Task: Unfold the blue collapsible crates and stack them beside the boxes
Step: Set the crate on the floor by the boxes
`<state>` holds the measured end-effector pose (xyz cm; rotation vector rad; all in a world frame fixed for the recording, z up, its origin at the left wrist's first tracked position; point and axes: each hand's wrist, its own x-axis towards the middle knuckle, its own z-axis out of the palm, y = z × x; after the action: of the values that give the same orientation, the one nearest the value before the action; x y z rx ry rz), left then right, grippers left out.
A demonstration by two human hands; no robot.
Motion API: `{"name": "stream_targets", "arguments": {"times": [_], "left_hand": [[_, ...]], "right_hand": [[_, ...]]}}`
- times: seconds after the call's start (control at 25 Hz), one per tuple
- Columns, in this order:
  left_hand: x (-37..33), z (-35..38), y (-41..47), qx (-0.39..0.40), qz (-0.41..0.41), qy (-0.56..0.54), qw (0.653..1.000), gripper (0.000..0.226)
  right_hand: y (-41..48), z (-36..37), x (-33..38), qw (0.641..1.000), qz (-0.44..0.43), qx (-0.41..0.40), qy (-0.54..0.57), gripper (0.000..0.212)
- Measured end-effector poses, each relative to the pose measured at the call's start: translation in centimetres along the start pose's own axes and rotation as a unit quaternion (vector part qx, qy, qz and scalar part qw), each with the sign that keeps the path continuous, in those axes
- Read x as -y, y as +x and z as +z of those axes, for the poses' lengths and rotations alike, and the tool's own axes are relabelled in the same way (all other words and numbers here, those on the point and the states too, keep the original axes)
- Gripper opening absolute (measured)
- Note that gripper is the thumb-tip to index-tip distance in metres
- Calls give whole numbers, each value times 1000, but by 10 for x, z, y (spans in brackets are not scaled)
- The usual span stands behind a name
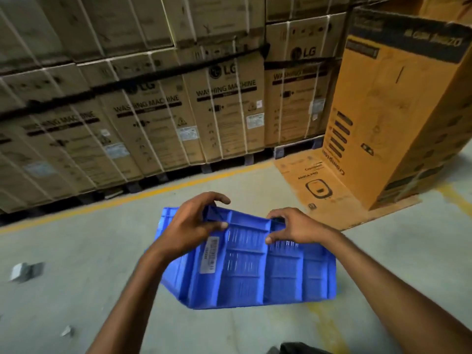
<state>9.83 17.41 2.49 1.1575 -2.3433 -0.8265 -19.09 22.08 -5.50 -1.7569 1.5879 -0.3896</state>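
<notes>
Crate, blue ribbed-plastic collapsible [255, 264]: held in air above concrete floor [76, 277], near stacked brown cardboard boxes [153, 111]. Left hand [194, 226] and right hand [293, 228] both pinch top rim. Judged light, stiff, hinged panels loose; grip rim edges.

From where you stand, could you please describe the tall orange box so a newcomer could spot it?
Follow the wall of strapped washing machine boxes to its right end. There the tall orange box stands on flattened cardboard. It alone is bright orange and unstrapped.
</notes>
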Motion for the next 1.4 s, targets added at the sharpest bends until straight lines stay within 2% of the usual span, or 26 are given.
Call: {"name": "stream_targets", "arguments": {"times": [0.08,0.16,0.24,0.36,0.48,0.6,0.68,0.8,0.88,1.0,1.16,1.24,1.4], "left_hand": [[37,-33,11,43,-58,58,996,59],[76,-56,24,88,-102,172,976,64],[114,-57,39,110,-108,281,947,61],[181,-40,70,162,-123,329,922,55],[251,-37,105,153,-129,305,931,38],[310,-55,146,145,-112,285,941,37],[338,-68,181,145,-86,287,943,37],[372,-77,245,185,-87,271,940,30],[391,-70,294,221,-95,244,940,34],[436,-40,362,292,-143,236,916,37],[540,18,421,380,-191,238,873,43],[595,51,446,370,-215,230,874,47],[706,117,511,306,-205,229,901,54]], "right_hand": [[46,9,15,999,-36,8,-27,41],[96,30,36,997,-67,8,-45,46],[148,53,51,992,-96,0,-86,60],[222,80,68,977,-160,-24,-142,53],[285,92,76,965,-170,-34,-199,46],[344,82,69,966,-114,38,-230,48],[376,71,54,968,-57,52,-239,43],[433,53,30,975,18,49,-214,35],[474,42,9,976,37,67,-204,40],[542,36,-44,976,68,112,-174,55],[642,59,-120,965,81,173,-180,43],[697,74,-155,964,84,182,-177,35],[818,109,-230,961,47,156,-224,29]]}}
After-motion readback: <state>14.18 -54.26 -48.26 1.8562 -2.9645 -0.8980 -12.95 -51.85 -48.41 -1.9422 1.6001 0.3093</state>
